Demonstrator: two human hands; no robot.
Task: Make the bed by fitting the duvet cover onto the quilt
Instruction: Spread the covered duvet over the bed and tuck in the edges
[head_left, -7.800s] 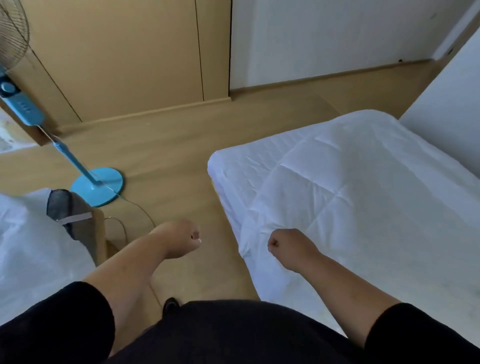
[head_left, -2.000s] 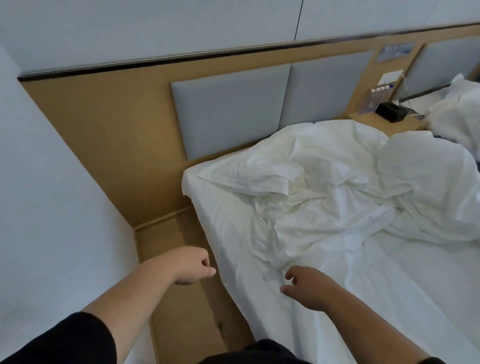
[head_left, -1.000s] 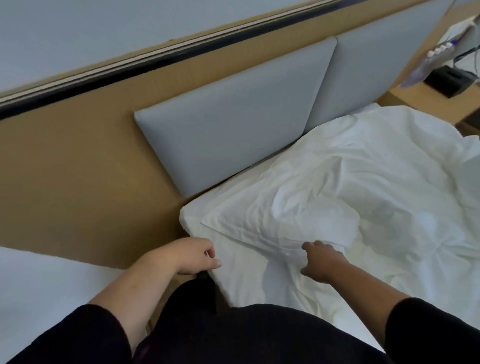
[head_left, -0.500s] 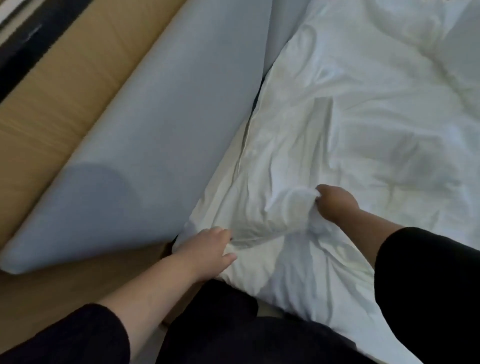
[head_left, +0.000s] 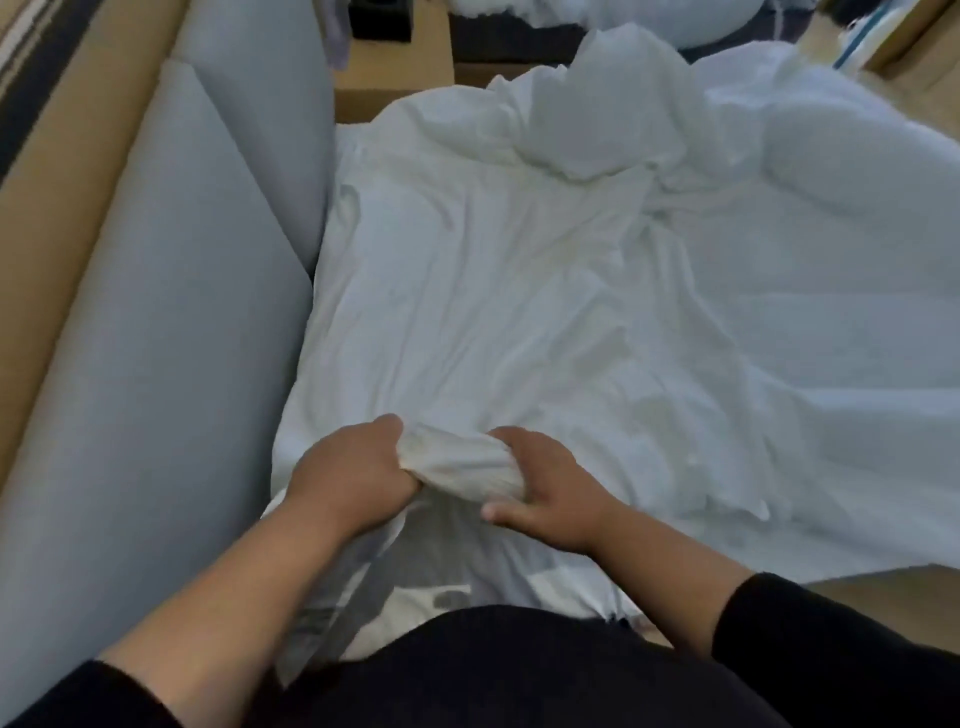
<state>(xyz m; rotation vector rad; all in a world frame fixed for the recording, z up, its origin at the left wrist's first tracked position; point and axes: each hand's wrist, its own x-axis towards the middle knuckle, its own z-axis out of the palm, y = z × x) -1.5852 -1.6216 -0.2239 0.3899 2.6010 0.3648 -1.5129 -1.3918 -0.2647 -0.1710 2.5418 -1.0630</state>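
A crumpled white duvet cover (head_left: 519, 291) lies spread over the bed, bunched higher toward the far right. At its near corner a gathered roll of the white fabric (head_left: 457, 462) is held between both hands. My left hand (head_left: 348, 475) grips the roll's left end with curled fingers. My right hand (head_left: 545, 493) grips its right end, thumb pointing left along the near side. The quilt cannot be told apart from the cover here.
Grey padded headboard panels (head_left: 156, 322) run along the left on a wooden wall panel (head_left: 62, 156). A wooden bedside table (head_left: 395, 57) carrying a dark object stands at the top. Wooden floor (head_left: 883, 597) shows at the right beyond the bed's edge.
Both hands have come together on the cover's corner and gathered it into a roll. The view has swung right, so more of the bed shows.
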